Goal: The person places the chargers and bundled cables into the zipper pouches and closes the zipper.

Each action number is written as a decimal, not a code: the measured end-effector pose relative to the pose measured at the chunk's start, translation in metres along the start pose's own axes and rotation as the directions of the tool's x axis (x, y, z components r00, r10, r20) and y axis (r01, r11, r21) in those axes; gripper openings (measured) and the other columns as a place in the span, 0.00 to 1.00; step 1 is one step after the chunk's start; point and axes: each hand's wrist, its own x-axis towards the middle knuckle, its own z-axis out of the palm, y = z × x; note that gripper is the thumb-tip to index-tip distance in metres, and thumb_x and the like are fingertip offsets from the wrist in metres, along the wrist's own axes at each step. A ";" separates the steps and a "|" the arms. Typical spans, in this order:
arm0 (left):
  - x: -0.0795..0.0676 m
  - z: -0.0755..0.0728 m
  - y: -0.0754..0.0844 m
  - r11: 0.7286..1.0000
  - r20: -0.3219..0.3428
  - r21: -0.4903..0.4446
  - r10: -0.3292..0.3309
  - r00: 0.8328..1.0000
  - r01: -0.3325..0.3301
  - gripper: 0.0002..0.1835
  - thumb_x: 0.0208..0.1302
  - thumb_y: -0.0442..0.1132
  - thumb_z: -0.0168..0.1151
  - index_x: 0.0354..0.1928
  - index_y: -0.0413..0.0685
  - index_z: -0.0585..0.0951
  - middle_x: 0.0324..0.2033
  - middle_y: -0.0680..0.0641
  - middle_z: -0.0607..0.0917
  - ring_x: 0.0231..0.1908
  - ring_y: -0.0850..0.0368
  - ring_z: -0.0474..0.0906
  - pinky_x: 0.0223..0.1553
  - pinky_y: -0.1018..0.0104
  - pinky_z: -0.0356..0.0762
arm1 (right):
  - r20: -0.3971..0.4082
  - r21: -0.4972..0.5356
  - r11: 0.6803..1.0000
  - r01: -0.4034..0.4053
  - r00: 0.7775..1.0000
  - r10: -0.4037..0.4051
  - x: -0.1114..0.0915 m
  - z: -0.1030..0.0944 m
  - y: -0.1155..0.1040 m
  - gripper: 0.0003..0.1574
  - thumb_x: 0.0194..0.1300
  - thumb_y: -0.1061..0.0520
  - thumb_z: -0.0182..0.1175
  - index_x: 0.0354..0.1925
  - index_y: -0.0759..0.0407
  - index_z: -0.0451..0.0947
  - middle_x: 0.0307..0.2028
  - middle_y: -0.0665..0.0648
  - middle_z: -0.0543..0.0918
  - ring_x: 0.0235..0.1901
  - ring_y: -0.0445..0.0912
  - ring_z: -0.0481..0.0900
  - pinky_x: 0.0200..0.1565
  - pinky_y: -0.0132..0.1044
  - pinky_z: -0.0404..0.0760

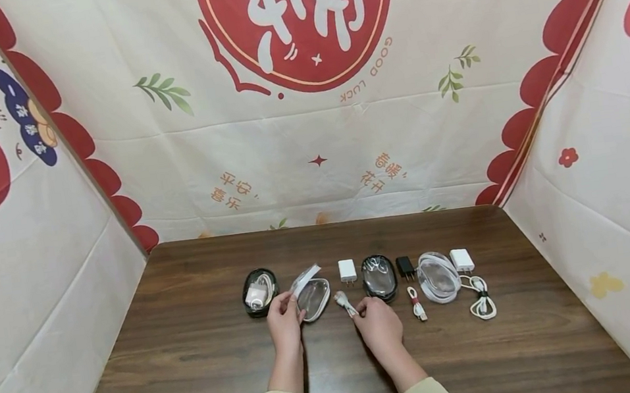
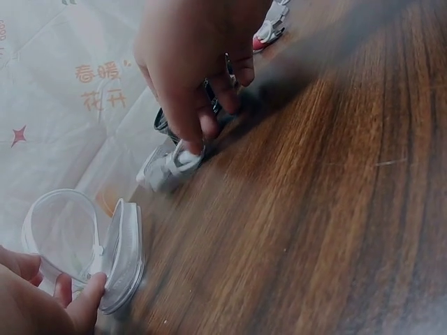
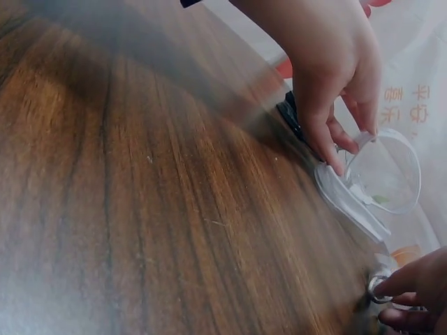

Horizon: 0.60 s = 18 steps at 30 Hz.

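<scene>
My left hand (image 1: 285, 325) pinches the raised lid of a clear case with white trim (image 1: 314, 301), whose base rests on the table. In the left wrist view, thumb and fingers grip the edge of this open case (image 2: 124, 255). To its right, my right hand (image 1: 381, 328) holds a bundled white cable (image 1: 343, 299) by its near end, between thumb and fingers. The cable bundle (image 2: 166, 169) hangs low over the table in the left wrist view. A white charger plug (image 1: 347, 270) stands just beyond it.
On the left is a black-trimmed case (image 1: 260, 292) with a white plug and cable inside. Rightward lie another black-trimmed case (image 1: 379, 278), a black plug (image 1: 405, 267), a short white cable (image 1: 416, 303), a round clear case (image 1: 438, 277), a white plug (image 1: 462, 260) and a coiled cable (image 1: 482, 299).
</scene>
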 end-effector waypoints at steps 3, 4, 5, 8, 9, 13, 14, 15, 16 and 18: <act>0.000 -0.001 0.000 1.000 0.011 0.005 -0.005 1.000 0.005 0.10 0.69 0.28 0.56 0.48 0.28 0.77 0.36 0.42 0.76 0.39 0.50 0.75 0.37 0.58 0.83 | -0.036 0.030 0.999 0.024 0.999 -0.023 0.001 -0.002 0.003 0.04 0.53 0.60 0.67 0.24 0.54 0.81 0.22 0.47 0.78 0.23 0.46 0.76 0.25 0.44 0.73; -0.003 -0.001 0.004 1.000 0.020 0.006 -0.015 1.000 0.014 0.10 0.69 0.28 0.55 0.48 0.27 0.77 0.37 0.42 0.75 0.39 0.50 0.75 0.39 0.56 0.83 | -0.052 0.044 0.998 0.037 0.998 -0.034 0.002 -0.002 0.004 0.05 0.54 0.61 0.67 0.24 0.54 0.81 0.21 0.47 0.78 0.22 0.46 0.76 0.26 0.44 0.74; -0.003 -0.001 0.004 1.000 0.020 0.014 -0.014 1.000 0.014 0.10 0.69 0.28 0.55 0.48 0.28 0.77 0.37 0.42 0.76 0.39 0.49 0.75 0.39 0.56 0.82 | -0.073 0.057 0.997 0.054 0.996 -0.050 0.003 -0.003 0.004 0.05 0.54 0.61 0.67 0.24 0.54 0.81 0.21 0.47 0.79 0.22 0.46 0.76 0.27 0.44 0.74; -0.004 0.000 0.005 0.999 0.018 0.032 -0.014 1.000 0.013 0.09 0.69 0.28 0.56 0.47 0.29 0.78 0.36 0.43 0.76 0.39 0.50 0.74 0.37 0.57 0.82 | -0.136 0.077 0.991 0.105 0.986 -0.094 0.005 -0.006 0.004 0.05 0.57 0.61 0.67 0.26 0.54 0.82 0.22 0.48 0.80 0.24 0.45 0.77 0.29 0.44 0.75; -0.004 0.000 0.005 0.999 0.018 0.037 -0.013 1.000 0.012 0.09 0.69 0.28 0.56 0.47 0.29 0.78 0.36 0.42 0.76 0.39 0.49 0.74 0.37 0.57 0.82 | -0.157 0.084 0.990 0.117 0.982 -0.103 0.005 -0.008 0.004 0.04 0.58 0.60 0.67 0.26 0.55 0.83 0.23 0.48 0.80 0.24 0.45 0.78 0.29 0.44 0.76; -0.004 0.001 0.001 0.999 0.020 0.054 -0.003 1.000 0.002 0.08 0.68 0.29 0.57 0.46 0.30 0.79 0.37 0.42 0.78 0.39 0.49 0.76 0.35 0.60 0.82 | -0.226 0.115 0.983 0.144 0.967 -0.115 0.004 -0.011 0.001 0.03 0.59 0.60 0.68 0.29 0.56 0.84 0.26 0.48 0.80 0.26 0.43 0.77 0.30 0.42 0.75; -0.005 0.001 0.001 0.998 0.025 0.058 -0.007 1.000 0.006 0.08 0.68 0.29 0.57 0.46 0.30 0.79 0.37 0.42 0.78 0.39 0.49 0.76 0.35 0.60 0.82 | -0.244 0.129 0.980 0.153 0.963 -0.119 0.004 -0.012 0.000 0.02 0.59 0.60 0.68 0.30 0.56 0.84 0.26 0.48 0.80 0.26 0.43 0.77 0.30 0.42 0.75; -0.005 0.002 0.001 0.998 0.030 0.063 -0.007 1.000 0.005 0.09 0.68 0.29 0.57 0.45 0.30 0.79 0.37 0.42 0.78 0.39 0.49 0.76 0.35 0.60 0.82 | -0.260 0.147 0.975 0.169 0.957 -0.127 0.004 -0.012 -0.001 0.02 0.59 0.60 0.69 0.31 0.57 0.84 0.27 0.48 0.80 0.27 0.43 0.77 0.31 0.41 0.75; -0.006 0.002 0.001 0.998 0.034 0.068 -0.012 0.999 0.009 0.08 0.68 0.29 0.57 0.45 0.30 0.79 0.36 0.42 0.78 0.38 0.49 0.76 0.35 0.60 0.82 | -0.273 0.161 0.969 0.186 0.952 -0.137 0.004 -0.011 -0.002 0.01 0.59 0.60 0.69 0.31 0.57 0.85 0.27 0.48 0.80 0.27 0.43 0.77 0.31 0.41 0.75; -0.007 0.002 0.000 0.997 0.035 0.078 -0.023 0.999 0.020 0.08 0.67 0.29 0.58 0.44 0.30 0.80 0.35 0.43 0.78 0.36 0.51 0.76 0.34 0.60 0.82 | -0.294 0.177 0.957 0.231 0.940 -0.172 0.004 -0.010 -0.005 0.02 0.58 0.61 0.70 0.32 0.56 0.85 0.28 0.48 0.81 0.27 0.42 0.77 0.31 0.40 0.76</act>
